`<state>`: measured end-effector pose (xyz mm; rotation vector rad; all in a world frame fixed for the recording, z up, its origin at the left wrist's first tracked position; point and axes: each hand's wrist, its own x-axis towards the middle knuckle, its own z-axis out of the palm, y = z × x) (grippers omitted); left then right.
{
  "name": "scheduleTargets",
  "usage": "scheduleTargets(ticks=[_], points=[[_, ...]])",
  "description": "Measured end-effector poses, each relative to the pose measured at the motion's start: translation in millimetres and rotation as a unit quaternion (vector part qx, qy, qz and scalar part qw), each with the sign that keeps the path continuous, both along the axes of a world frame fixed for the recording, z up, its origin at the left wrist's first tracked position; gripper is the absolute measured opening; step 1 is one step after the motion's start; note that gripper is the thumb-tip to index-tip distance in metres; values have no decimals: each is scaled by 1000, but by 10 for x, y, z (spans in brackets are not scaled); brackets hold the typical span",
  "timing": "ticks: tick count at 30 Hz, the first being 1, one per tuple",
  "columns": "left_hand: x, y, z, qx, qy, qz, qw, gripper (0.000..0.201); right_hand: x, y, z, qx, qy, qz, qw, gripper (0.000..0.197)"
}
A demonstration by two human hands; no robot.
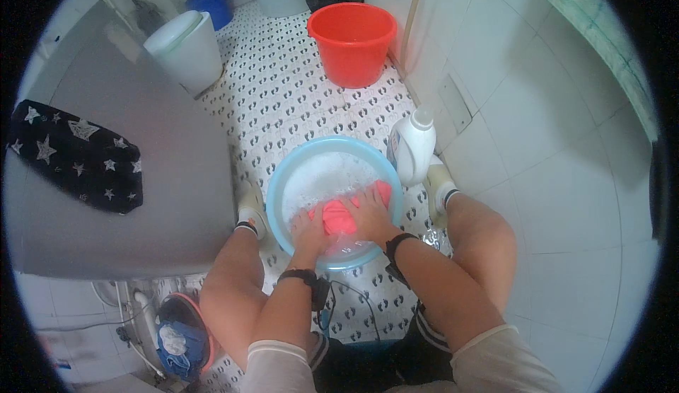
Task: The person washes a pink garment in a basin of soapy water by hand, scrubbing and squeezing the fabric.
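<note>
A round light-blue basin (277,217) stands on the floor between my feet, with sudsy water in it. Bunched up in its near half is a wet coral-pink cloth (341,217), perhaps a garment. My left hand (309,229) grips the cloth at its left end, fingers curled over it. Farther right, my right hand (369,216) is closed on the same cloth, and part of it bulges out past the fingers. Pink fabric shows between the two hands. The undersides of both hands are hidden by the cloth and water.
A white detergent bottle (412,147) stands right of the basin by the wall. Farther off are a red bucket (353,46) and a white lidded bin (185,52). At left a grey surface (170,174) bears a black star-patterned cloth (78,154). A tub of clothes (180,340) sits lower left.
</note>
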<state>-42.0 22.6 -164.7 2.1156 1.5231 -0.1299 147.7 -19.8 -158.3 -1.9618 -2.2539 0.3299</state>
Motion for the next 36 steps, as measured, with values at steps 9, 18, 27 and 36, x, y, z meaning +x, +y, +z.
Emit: scheduleTargets(ticks=[9,18,27,36], points=[[242,42,-227,-86,116,12,989,69,-9,78,-453,31,-6,5,999,56],[258,50,-488,-32,84,27,996,58,-41,163,-496,-21,-21,-5,1000,52],[-140,148,126,34,-60,25,997,65,5,113,-32,9,45,2,999,58],[-140,200,213,118,-163,18,979,26,165,165,138,61,211,-30,975,26]])
